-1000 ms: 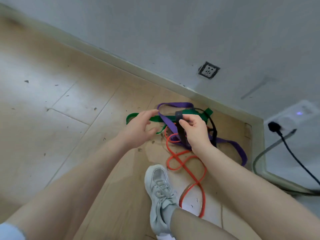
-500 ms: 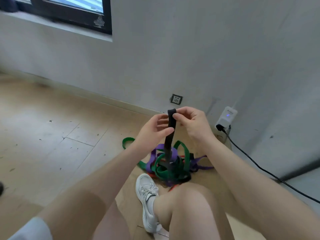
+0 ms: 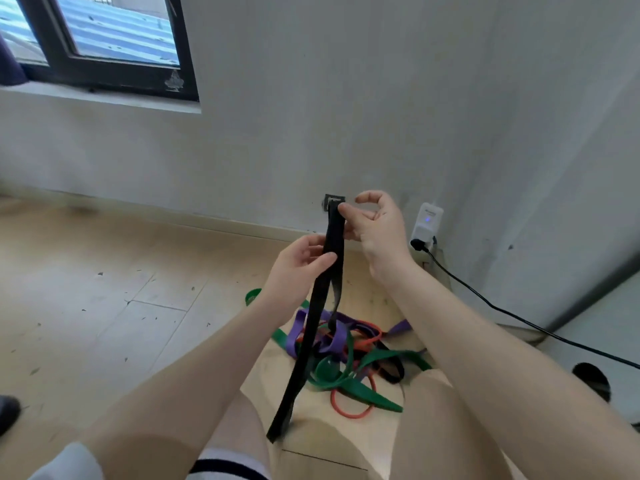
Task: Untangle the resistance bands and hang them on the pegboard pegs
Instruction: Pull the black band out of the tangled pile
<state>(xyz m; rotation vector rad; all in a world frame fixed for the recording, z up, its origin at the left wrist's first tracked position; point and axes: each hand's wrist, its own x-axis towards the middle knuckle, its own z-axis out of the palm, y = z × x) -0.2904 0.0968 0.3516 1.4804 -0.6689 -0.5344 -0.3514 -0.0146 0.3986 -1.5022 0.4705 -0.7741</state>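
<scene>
Honestly, still early days: nothing's hung, no pegboard in view. Above the floor pile [image 3: 346, 358] of green, purple and red bands, the black band [image 3: 313, 320] hangs flat and matte. Left hand [image 3: 298, 268] pinches it midway; right hand [image 3: 375, 225] pinches its top, other fingers loosely curled.

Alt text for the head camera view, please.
Both hands lift a black band: right hand pinches its top, left hand grips lower down. Green, purple and orange bands lie tangled on the wooden floor below.
</scene>
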